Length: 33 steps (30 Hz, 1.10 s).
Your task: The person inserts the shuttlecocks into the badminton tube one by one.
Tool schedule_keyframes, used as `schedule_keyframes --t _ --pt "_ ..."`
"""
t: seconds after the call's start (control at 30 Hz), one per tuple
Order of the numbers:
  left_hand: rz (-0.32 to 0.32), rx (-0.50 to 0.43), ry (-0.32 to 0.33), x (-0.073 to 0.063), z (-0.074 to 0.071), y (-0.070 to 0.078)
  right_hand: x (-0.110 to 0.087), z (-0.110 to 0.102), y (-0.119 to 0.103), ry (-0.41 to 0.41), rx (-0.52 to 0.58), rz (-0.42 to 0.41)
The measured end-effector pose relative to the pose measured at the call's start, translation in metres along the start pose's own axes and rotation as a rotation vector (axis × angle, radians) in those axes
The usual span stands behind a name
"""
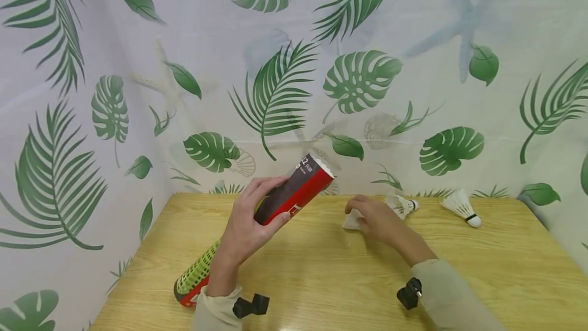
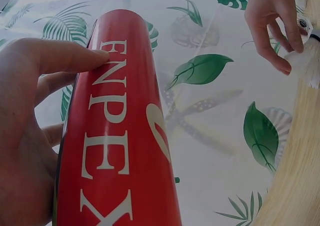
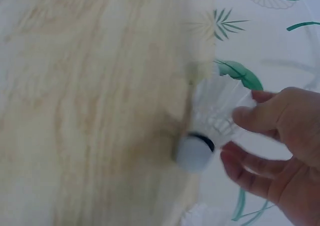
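Observation:
My left hand [image 1: 245,226] grips a long shuttlecock tube [image 1: 298,188], red and dark grey with a green mesh pattern. The tube slants, its white-rimmed end raised toward the right and its other end low at the left. In the left wrist view, white letters run down the red side of the tube [image 2: 117,111]. To the right, my right hand [image 1: 376,221] pinches a white shuttlecock [image 1: 352,220] by its feather skirt, close over the table. The right wrist view shows this shuttlecock [image 3: 217,103] with its rounded, black-banded cork pointing down, thumb against the feathers.
Two more shuttlecocks lie near the table's back edge: one [image 1: 398,206] just beyond my right hand, another [image 1: 461,207] farther right. The wooden table [image 1: 321,280] meets a leaf-patterned curtain [image 1: 294,116] at the back and left.

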<state>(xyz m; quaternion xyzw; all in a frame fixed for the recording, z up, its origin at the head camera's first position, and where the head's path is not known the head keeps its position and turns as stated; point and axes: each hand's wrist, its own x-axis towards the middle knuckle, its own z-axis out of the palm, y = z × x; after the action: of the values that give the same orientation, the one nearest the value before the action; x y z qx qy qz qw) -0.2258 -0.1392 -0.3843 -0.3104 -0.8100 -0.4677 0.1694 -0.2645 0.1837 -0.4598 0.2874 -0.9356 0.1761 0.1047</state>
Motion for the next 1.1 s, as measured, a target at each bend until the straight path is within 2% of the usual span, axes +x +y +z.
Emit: schedule_keyframes --t 0.2,0.33,0.43,0.57,0.87,1.1 --pt "0.010 -0.003 -0.009 0.000 0.002 0.000 -0.005 -0.005 0.000 -0.063 -0.025 0.133" --pt "0.002 -0.007 -0.014 0.000 0.003 0.001 -0.014 -0.002 0.003 0.025 -0.014 0.145" --pt "0.004 -0.008 -0.014 0.000 0.003 0.001 -0.022 -0.003 0.005 0.084 0.069 0.126" --pt "0.015 -0.008 -0.011 0.001 0.003 0.002 -0.033 -0.009 0.008 0.085 0.216 0.125" --pt "0.023 -0.011 -0.008 0.001 0.003 0.003 -0.051 -0.033 0.006 0.164 0.233 0.173" --pt "0.032 -0.006 -0.010 0.002 0.004 0.002 -0.062 -0.053 0.001 0.282 0.287 0.216"
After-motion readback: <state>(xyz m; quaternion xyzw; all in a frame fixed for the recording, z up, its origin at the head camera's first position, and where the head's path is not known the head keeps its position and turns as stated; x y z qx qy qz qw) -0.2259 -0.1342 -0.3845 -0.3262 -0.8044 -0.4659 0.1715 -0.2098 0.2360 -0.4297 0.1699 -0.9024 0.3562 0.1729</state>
